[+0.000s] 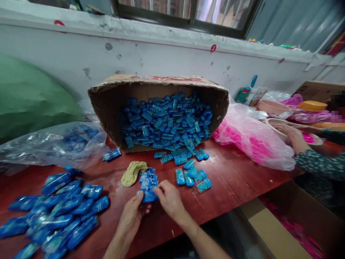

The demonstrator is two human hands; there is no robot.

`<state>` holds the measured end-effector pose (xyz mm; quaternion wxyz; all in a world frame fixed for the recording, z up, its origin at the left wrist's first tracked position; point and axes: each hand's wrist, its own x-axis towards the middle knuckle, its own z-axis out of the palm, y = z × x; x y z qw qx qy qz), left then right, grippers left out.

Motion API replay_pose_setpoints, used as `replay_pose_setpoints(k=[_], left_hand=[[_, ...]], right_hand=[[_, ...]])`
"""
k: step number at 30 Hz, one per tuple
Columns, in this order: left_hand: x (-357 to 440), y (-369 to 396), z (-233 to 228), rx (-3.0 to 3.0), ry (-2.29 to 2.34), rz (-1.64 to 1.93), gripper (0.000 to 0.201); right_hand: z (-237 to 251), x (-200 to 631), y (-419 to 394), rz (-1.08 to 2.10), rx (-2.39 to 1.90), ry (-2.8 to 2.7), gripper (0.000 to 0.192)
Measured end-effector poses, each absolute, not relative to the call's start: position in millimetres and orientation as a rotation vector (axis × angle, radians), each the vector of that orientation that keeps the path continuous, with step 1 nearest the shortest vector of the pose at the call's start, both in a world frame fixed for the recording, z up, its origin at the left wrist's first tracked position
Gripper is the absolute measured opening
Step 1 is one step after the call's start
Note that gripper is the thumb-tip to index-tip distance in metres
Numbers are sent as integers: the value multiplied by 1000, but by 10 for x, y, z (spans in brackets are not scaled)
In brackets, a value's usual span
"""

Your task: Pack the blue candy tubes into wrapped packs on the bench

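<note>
My left hand [132, 213] pinches the left side of a small blue packet [149, 196] close to the table's front edge. At the packet's right edge, the fingers of my right hand [170, 200] are closed on it. Just beyond lie several overlapping blue-and-white printed sachets [148, 177], beside a crumpled yellow-green cloth [133, 173]. To the right of my hands are several small blue cases [204, 185] with teal beads inside. A heap of shiny blue filled packets [58, 210] spreads over the table on the left.
A cardboard box [159, 81] on its side spills many blue cases onto the red table [231, 176]. Clear bags of blue packets [78, 138] and pink pieces [250, 142] flank it. On the right, another person's hand [293, 136] is at a basket [272, 122].
</note>
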<state>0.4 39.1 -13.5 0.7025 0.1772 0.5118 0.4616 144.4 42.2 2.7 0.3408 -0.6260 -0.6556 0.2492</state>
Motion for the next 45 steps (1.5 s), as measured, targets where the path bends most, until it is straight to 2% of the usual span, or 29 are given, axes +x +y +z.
replay_pose_setpoints(k=[1,3,7,11,15,18,22,32,45], left_hand=[[-14,383,-126,373,1142,1023,29],[-36,365,-112,322,1163,1028,23],[-34,330,-83,245,1167,991,17],[-37,303,-56,201,1185,945,18],[-45,299,-44,176,1238,944,17],[-28,308,-40,159,1248,955,17],[2,308,-37,152,1215,985,16],[-36,331,-75,163,1193,1038,16],[-124,345,-52,319,1153,1186,25]], right_hand=[[54,1551,455,443,-1766,-1768,15],[55,1731,522,130,-2080,-1794,18],[-115,1805,525,-9,-2160,-1945,25],[-299,1718,414,247,-1803,-1965,37],[-245,1733,368,813,-1426,-1547,34],[-95,1701,310,1027,-1275,-1394,34],[6,1579,211,1051,-1179,-1383,28],[-41,1523,149,958,-1122,-1588,29],[-115,1492,141,1116,-1067,-1418,26]])
